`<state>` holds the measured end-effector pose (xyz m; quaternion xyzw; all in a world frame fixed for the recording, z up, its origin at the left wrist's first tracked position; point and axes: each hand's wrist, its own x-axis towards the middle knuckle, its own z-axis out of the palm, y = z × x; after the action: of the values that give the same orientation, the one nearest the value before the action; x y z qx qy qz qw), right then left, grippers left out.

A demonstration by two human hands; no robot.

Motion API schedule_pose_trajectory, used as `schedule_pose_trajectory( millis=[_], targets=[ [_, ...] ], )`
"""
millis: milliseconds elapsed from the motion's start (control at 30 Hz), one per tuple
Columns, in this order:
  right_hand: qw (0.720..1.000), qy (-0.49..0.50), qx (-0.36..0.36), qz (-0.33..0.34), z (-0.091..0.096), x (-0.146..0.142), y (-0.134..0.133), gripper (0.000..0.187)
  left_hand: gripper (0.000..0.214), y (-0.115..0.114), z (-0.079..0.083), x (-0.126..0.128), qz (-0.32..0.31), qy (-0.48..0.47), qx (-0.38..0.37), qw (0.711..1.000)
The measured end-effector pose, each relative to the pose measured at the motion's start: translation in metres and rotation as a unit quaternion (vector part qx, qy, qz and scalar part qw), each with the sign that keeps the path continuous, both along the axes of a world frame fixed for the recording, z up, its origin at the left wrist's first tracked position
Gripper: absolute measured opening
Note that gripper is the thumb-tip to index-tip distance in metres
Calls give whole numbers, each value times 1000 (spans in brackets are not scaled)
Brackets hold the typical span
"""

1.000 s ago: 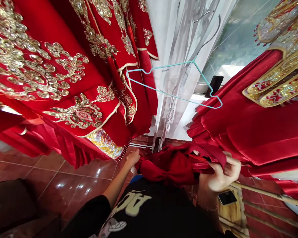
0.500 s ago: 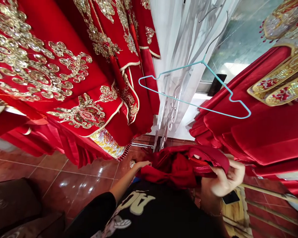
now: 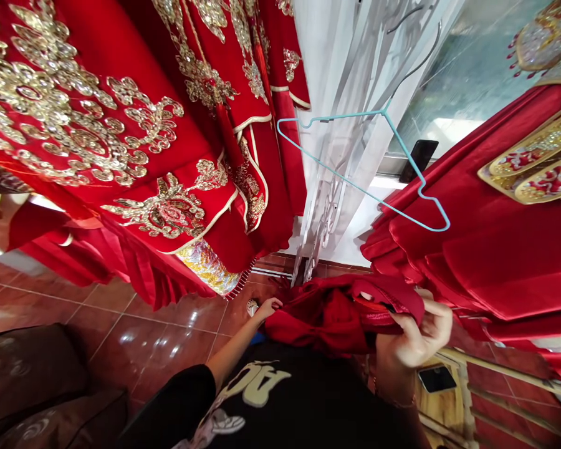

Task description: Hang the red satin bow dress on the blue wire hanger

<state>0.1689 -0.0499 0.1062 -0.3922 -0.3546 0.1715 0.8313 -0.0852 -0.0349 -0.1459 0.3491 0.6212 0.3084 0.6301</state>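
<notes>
A bunched dark red garment (image 3: 327, 315) hangs in front of my black shirt, its stitched edge turned up on the right side. My right hand (image 3: 423, 333) is closed around that edge, with the thumb in front and fingers behind the cloth. On the other side, my left hand (image 3: 267, 307) has its fingers bent together against the garment's left border; the fingertips are partly hidden by cloth. Above both hands, a light blue hanger (image 3: 346, 178) hangs by its hook, tilted and bare.
Red gowns with gold beading (image 3: 168, 206) hang at left. More red clothing (image 3: 500, 249) hangs at right, beside a dark phone-like object (image 3: 419, 159) near the window. A wooden stool (image 3: 444, 405) with a phone (image 3: 437, 378) stands low right; a brown cushioned seat (image 3: 32, 374) is low left.
My left hand has shifted slightly left, showing more of its fingers at the cloth's border. The hanger has swung round, its right end lower and closer in. My right hand keeps its grip.
</notes>
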Motion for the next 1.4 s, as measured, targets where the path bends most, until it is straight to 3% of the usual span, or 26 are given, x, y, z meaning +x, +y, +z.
schedule_pose_trajectory(
  millis=[100, 267, 533, 700, 833, 933, 1033, 1100, 1167, 1233, 1333, 1400],
  targets=[
    [1000, -5, -2, -9, -2, 3, 0, 24, 20, 2, -1, -1, 70, -10, -12, 997],
    [1000, 1, 10, -26, -5, 8, 2, 24, 27, -1, 11, -3, 181, -44, 33, 982],
    [999, -19, -19, -34, -15, 15, -1, 22, 31, 10, 33, -15, 219, -8, 100, 970],
    [998, -24, -36, -35, -18, 15, -3, 19, 28, 22, 51, -27, 163, 39, 114, 979],
    [997, -24, -57, -35, -18, 13, -7, 18, 12, 22, 56, -26, 108, 68, 63, 990],
    [995, -22, -85, -54, -19, 13, -8, 16, 18, 17, 64, -20, 76, 47, 22, 996],
    [993, 14, -101, -64, -22, 12, -5, 19, 6, 8, 87, -11, 34, -13, -9, 999],
    [990, 52, -126, -39, -25, 10, -2, 22, 24, 3, 110, 1, 11, -82, -4, 997],
    [981, 102, -162, 30, -28, 6, 0, 25, 41, -2, 135, 21, -12, -171, 44, 984],
    [962, 155, -190, 120, -30, -1, 0, 29, 42, -5, 157, 49, -52, -224, 132, 964],
    [933, 177, -213, 231, -29, -11, -2, 27, 41, -7, 175, 89, -111, -166, 265, 943],
    [937, 122, -212, 251, -28, -16, -5, 22, 37, -7, 178, 105, -129, -110, 315, 934]
  ],
)
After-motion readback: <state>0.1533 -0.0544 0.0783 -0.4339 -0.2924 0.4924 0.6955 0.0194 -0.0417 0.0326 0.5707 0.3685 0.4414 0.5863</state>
